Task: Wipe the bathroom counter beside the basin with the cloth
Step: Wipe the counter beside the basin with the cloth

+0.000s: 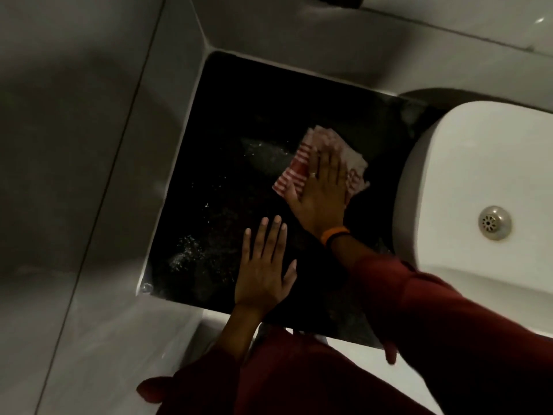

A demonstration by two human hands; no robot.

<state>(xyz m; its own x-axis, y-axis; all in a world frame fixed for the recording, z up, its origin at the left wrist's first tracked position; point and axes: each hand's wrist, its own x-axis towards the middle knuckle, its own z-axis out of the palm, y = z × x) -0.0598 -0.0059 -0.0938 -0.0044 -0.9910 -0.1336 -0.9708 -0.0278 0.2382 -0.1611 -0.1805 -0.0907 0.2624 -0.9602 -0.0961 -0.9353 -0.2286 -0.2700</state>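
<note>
A dark speckled counter [221,181] lies to the left of a white basin [466,163]. A folded red-and-white striped cloth [293,175] rests on the counter close to the basin's left edge. My right hand [321,190] presses flat on top of the cloth, fingers spread, a ring on one finger and an orange band at the wrist. My left hand [264,268] lies flat and open on the counter's near part, holding nothing. Wet streaks and droplets glint on the counter left of the cloth.
Pale tiled walls [89,145] enclose the counter on the left and at the back. The basin's metal drain [493,223] shows at the right. Dark red sleeves cover both forearms. The counter's front edge [299,327] runs just below my left wrist.
</note>
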